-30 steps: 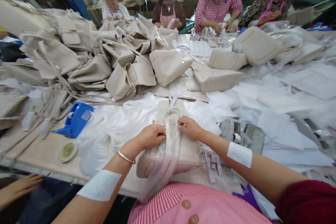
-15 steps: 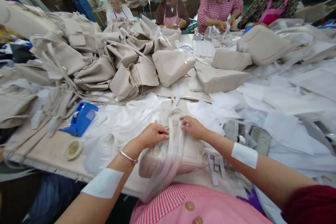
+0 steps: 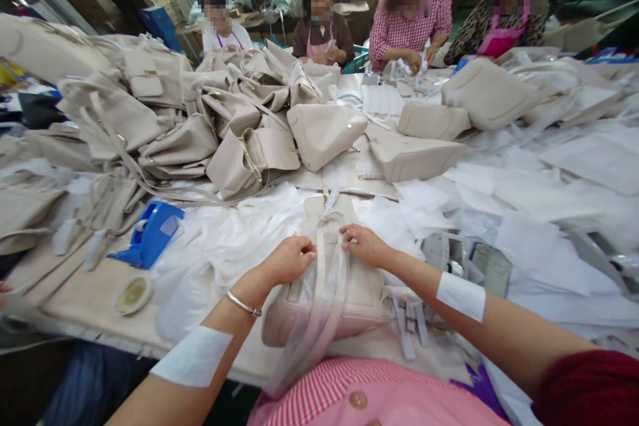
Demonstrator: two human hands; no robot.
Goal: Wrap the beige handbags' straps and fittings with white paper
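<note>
A beige handbag (image 3: 367, 296) lies on the table right in front of me, with its plastic-wrapped strap (image 3: 319, 319) trailing toward my pink checked apron. My left hand (image 3: 288, 260) rests on the bag's top, fingers curled and pinched on the bag at the left of the strap's base. On the other side of the strap my right hand (image 3: 363, 245) pinches the bag's top edge in the same way. Loose pale strap pieces (image 3: 407, 326) lie beside the bag under my right forearm.
A large heap of beige handbags (image 3: 219, 120) fills the left and middle of the table. White paper sheets (image 3: 524, 186) cover the right. A blue tape dispenser (image 3: 150, 233) and a round tin lid (image 3: 131, 295) sit at the left. Several people work at the far side.
Both hands stay pinched on the bag's top and have barely shifted. The view has tilted slightly. A hand seen at the lower left a second ago is gone.
</note>
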